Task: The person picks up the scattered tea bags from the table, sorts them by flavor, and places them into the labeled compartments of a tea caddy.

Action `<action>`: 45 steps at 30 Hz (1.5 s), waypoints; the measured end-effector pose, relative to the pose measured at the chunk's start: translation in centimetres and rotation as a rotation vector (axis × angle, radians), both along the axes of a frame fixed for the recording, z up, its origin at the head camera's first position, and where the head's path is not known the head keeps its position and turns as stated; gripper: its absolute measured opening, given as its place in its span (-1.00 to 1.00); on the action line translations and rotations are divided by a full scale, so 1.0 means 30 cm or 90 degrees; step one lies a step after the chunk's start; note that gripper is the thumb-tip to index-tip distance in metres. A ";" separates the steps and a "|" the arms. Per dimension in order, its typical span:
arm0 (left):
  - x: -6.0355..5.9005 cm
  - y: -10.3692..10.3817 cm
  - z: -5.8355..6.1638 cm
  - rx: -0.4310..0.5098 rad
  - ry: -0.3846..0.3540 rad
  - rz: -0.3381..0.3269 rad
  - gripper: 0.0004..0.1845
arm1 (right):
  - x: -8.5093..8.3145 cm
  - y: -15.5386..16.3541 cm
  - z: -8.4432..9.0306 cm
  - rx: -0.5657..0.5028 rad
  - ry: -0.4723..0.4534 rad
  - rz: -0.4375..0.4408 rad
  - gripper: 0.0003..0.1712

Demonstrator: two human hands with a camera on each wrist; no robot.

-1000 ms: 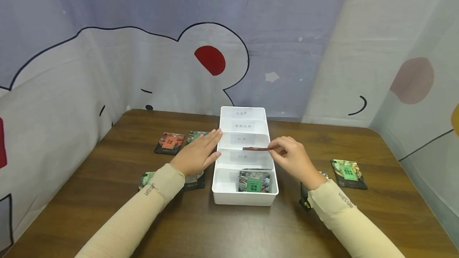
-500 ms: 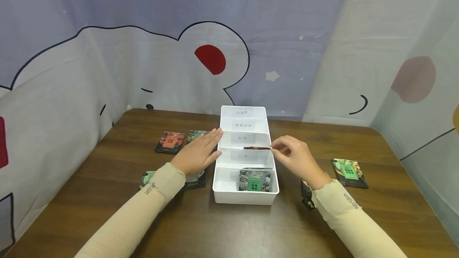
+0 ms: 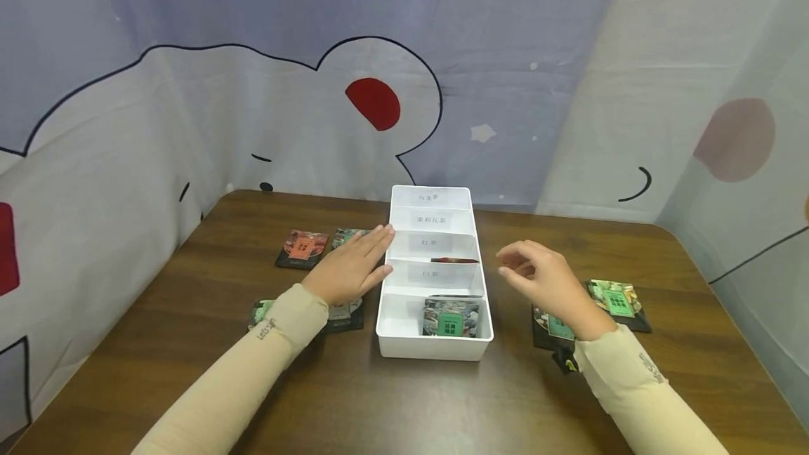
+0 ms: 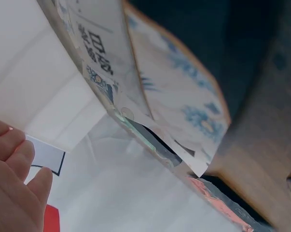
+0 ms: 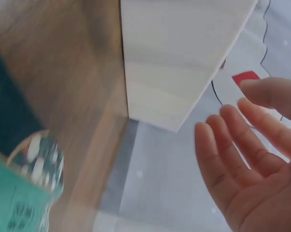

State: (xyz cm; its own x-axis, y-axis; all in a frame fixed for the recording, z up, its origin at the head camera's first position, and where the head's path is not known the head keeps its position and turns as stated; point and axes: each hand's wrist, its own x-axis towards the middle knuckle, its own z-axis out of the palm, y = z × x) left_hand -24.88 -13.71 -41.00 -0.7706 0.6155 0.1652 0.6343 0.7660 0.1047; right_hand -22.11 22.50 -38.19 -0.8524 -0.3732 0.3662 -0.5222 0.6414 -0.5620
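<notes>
A long white divided box (image 3: pixel 435 350) with paper labels on its dividers stands mid-table. My left hand (image 3: pixel 349 267) rests against its left rim, fingers straight. Right of the box my right hand (image 3: pixel 545 283) hangs with loosely bent fingers and nothing in them; the right wrist view shows the same hand (image 5: pixel 251 159) beside the box wall. A dark red tea sachet (image 3: pixel 455 260) stands on edge in the middle compartment, only its top showing. In the front compartment leans a green-labelled tea sachet (image 3: pixel 450 319), with another sachet's edge (image 3: pixel 454 296) behind it.
Left of the box lie a red tea sachet (image 3: pixel 302 248), green ones and a floral white one (image 4: pixel 184 101), partly hidden by my left arm. To the right are a green sachet (image 3: pixel 618 304) and a darker one (image 3: pixel 548 329) beneath my right wrist. A patterned curtain (image 3: pixel 480 76) hangs behind.
My right hand has let go of the red tea sachet, which stays in the middle compartment, and has moved right, away from the box. My left hand has stayed at the rim.
</notes>
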 end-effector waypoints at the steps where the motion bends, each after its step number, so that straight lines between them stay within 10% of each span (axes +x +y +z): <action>1: 0.000 0.000 0.001 -0.004 0.000 0.002 -0.27 | 0.002 0.010 0.001 0.011 -0.008 0.000 -0.80; 25: 0.002 0.001 -0.003 0.011 -0.001 0.003 -0.27 | 0.055 0.221 -0.032 0.184 -0.161 0.019 -0.43; 45: -0.003 -0.001 -0.010 0.008 -0.006 0.005 -0.26 | 0.061 0.316 -0.084 0.289 -0.148 0.010 -0.21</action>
